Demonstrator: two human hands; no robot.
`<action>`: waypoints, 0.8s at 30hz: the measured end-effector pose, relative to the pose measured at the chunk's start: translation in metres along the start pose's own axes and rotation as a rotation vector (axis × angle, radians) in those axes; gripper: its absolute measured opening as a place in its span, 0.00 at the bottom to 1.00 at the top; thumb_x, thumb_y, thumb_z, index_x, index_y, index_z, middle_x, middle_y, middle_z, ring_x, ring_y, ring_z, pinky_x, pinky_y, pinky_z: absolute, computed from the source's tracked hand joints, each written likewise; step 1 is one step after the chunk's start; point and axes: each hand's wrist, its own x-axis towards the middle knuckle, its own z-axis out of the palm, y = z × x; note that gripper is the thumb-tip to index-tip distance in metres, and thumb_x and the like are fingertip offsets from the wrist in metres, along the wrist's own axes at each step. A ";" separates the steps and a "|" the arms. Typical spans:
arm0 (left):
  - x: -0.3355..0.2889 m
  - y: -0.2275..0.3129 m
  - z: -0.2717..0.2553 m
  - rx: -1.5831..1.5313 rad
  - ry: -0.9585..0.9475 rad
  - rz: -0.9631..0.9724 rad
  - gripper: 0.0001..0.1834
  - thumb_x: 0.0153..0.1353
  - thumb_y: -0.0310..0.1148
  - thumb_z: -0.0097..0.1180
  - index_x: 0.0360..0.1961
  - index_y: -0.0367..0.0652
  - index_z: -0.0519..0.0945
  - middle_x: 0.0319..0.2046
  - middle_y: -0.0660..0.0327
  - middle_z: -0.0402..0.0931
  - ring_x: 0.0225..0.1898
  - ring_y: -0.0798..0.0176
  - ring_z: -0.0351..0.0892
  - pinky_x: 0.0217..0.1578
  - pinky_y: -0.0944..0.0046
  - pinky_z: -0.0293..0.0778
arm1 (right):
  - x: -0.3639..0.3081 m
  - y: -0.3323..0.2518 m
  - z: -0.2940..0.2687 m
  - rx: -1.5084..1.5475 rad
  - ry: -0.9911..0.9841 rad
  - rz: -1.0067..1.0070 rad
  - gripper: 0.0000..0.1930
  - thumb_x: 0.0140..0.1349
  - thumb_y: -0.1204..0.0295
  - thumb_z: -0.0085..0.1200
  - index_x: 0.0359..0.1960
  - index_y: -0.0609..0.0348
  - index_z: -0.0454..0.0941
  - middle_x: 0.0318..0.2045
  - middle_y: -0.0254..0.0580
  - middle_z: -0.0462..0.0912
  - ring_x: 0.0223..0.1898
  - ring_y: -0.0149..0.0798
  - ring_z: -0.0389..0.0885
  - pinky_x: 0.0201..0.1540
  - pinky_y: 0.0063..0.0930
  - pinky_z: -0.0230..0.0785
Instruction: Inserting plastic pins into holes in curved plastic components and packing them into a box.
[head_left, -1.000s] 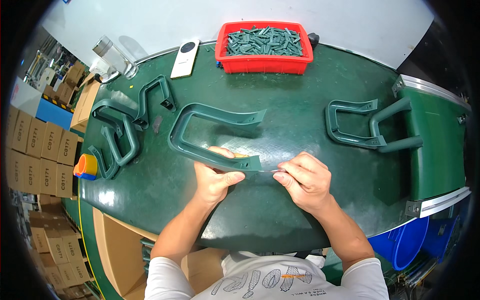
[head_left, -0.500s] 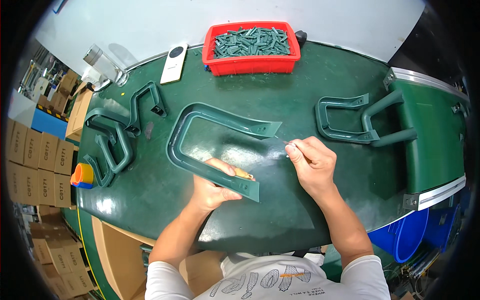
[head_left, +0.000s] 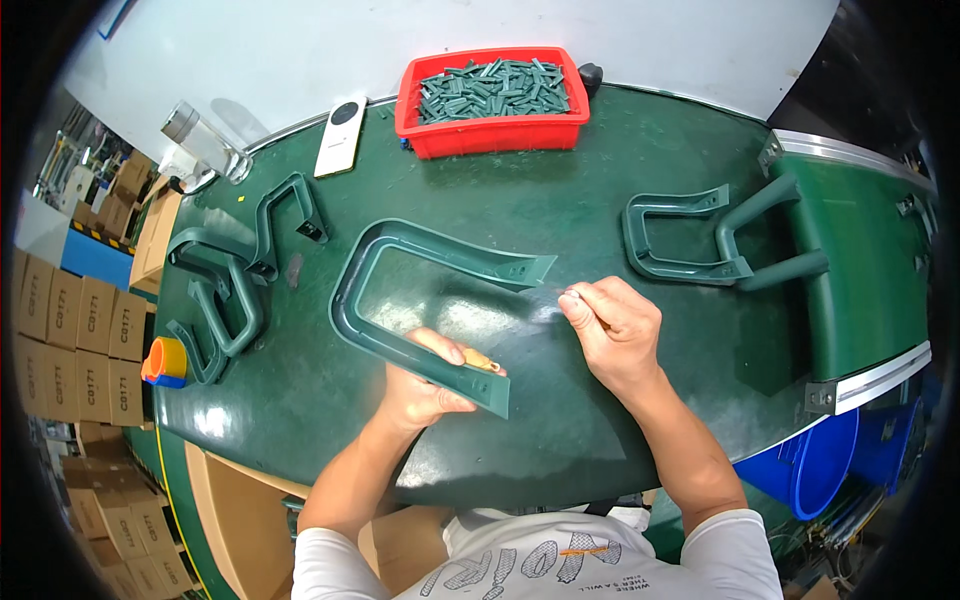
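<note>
My left hand (head_left: 418, 385) grips a dark green, U-shaped channel piece (head_left: 362, 325) by its nearer arm, its open end facing right. Poking out of that hand beside the channel is a small tan-yellow object (head_left: 482, 361), its kind unclear. Just right of the far arm's tip, my right hand (head_left: 618, 325) is closed in a pinch. What sits between its thumb and fingers is too small to make out; it does not touch the channel piece.
A red bin (head_left: 490, 135) full of small green strips stands at the back. Similar bent green pieces (head_left: 235, 300) lie left, and more (head_left: 685, 270) lie right, against a green conveyor (head_left: 865, 270). A phone (head_left: 340, 138), a glass bottle (head_left: 210, 145) and a yellow-orange tape roll (head_left: 165, 358) are leftward.
The channel piece sits slightly lower in the picture and is tilted a bit more. Both hands keep their hold; the right has shifted slightly left, along with the whole view.
</note>
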 end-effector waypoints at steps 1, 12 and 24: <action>0.000 0.000 0.000 -0.009 -0.013 0.005 0.28 0.38 0.28 0.74 0.37 0.43 0.67 0.29 0.46 0.79 0.35 0.47 0.82 0.36 0.52 0.79 | 0.000 0.001 -0.001 -0.004 0.013 0.008 0.05 0.53 0.74 0.61 0.28 0.64 0.81 0.18 0.39 0.75 0.18 0.35 0.72 0.21 0.26 0.63; 0.002 0.004 0.005 0.008 -0.170 0.023 0.28 0.35 0.32 0.76 0.35 0.44 0.69 0.26 0.48 0.79 0.31 0.47 0.82 0.30 0.54 0.79 | 0.018 0.016 -0.020 -0.129 0.140 0.280 0.10 0.60 0.68 0.56 0.33 0.64 0.81 0.17 0.40 0.76 0.18 0.31 0.71 0.23 0.24 0.64; 0.002 0.001 -0.004 -0.016 -0.144 -0.001 0.26 0.40 0.30 0.73 0.36 0.43 0.68 0.30 0.46 0.79 0.36 0.48 0.82 0.37 0.51 0.79 | 0.014 0.000 -0.035 0.788 -0.451 0.773 0.19 0.67 0.60 0.46 0.24 0.62 0.74 0.14 0.39 0.76 0.12 0.26 0.71 0.15 0.17 0.61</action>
